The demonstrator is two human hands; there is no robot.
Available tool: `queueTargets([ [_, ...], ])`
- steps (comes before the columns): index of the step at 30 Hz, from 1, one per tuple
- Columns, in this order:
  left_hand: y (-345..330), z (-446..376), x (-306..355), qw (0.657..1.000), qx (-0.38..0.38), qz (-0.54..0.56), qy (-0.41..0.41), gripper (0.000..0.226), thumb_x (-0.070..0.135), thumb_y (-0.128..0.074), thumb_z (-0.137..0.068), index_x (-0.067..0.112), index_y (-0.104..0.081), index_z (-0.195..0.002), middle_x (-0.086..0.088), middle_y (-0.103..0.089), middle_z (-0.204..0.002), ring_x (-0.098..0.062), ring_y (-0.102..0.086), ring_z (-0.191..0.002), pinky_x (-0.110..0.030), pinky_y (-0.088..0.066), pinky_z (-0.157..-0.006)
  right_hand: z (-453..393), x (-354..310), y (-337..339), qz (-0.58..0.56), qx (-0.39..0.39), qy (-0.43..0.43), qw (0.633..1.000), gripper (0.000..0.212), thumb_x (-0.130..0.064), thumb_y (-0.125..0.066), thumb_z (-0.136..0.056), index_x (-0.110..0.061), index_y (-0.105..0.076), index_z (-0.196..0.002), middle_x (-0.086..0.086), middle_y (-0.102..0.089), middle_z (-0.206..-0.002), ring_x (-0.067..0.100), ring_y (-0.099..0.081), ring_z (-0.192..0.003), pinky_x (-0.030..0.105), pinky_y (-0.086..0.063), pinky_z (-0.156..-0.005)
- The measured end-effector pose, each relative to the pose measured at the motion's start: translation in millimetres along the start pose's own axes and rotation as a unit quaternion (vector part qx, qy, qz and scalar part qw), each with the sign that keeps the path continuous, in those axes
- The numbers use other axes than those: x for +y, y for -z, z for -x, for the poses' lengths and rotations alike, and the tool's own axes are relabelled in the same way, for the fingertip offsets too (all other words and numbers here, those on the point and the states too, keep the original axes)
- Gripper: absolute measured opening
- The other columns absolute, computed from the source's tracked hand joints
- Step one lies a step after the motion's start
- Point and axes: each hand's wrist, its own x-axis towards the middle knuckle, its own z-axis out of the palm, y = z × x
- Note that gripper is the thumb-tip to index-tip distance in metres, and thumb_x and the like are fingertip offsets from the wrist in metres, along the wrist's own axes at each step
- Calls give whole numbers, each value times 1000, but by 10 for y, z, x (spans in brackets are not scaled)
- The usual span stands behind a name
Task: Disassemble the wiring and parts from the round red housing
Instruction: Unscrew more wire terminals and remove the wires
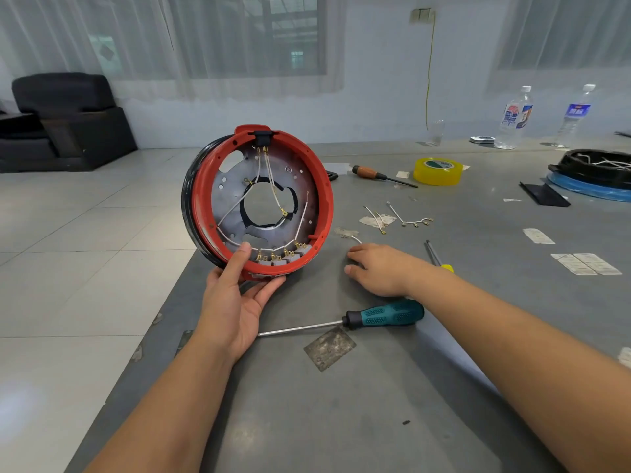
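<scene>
While several loose wires (397,218) are already lying on the bench (375,404) to the right of the work, the round red housing (261,199) is far from stripped. It is standing on edge at the near left corner of the bench, its open side facing the camera, and the left hand (239,298) is propping it there: the thumb is pressing on the inside of the lower rim while the fingers (269,288) are cupping it from beneath, so this hand is gripping the housing.

Inside, white wires (269,180) are still running from the black connector block (262,139) at the top down across the grey metal plate (232,186), and a row of grey terminal blocks (283,257) with brass tabs is still sitting along the bottom rim, wired together. Judging from this, a few leads are out and most of the wiring, the blocks and the plate are remaining.

The right hand (379,271) is lying palm down on the bench just right of the housing, fingers relaxed and holding nothing, its fingertips near one more short white wire (353,237). A teal-handled screwdriver (382,315) is lying just in front of both hands, and a yellow-handled one (438,259) beside the right wrist, so the tools for the remaining fasteners are within easy reach. Whether screws are holding the plate cannot be made out.
</scene>
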Motion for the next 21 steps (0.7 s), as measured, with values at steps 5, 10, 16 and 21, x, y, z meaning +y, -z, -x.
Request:
queueTargets([
  [5, -8, -8, -1, 1000, -1, 4, -2, 65, 27, -82, -90, 4, -54, -144, -19, -69, -130, -33, -78, -105, -46, -65, -79, -345, 103, 21, 1, -6, -18, 1000, 53, -43, -40, -107, -8, -50, -145, 12, -40, -157, 29, -40, -143, 42, -32, -119],
  [10, -25, -12, -5, 1000, 4, 3, 1, 63, 27, -81, -91, 4, -54, -142, -21, -67, -134, -33, -78, -103, -46, -65, -78, -665, 178, 59, -5, 0, -38, 999, 54, -45, -41, -106, -8, -50, -145, 13, -41, -155, 32, -41, -142, 44, -34, -118],
  [16, -25, -26, -6, 1000, 4, 8, 9, 60, 26, -80, -92, 4, -55, -142, -22, -67, -135, -35, -77, -105, -47, -65, -79, -920, 240, 81, -14, -4, -59, 998, 65, -52, -38, -106, -9, -37, -155, 5, -25, -166, 28, -30, -150, 43, -27, -122],
  [21, -25, -39, -7, 1000, 1, 4, 14, 62, 28, -80, -91, 5, -55, -143, -22, -67, -135, -35, -77, -106, -46, -66, -79, -1015, 274, 75, -15, -3, -67, 998, 68, -55, -36, -105, -10, -37, -155, 5, -24, -166, 28, -30, -150, 44, -27, -122],
])
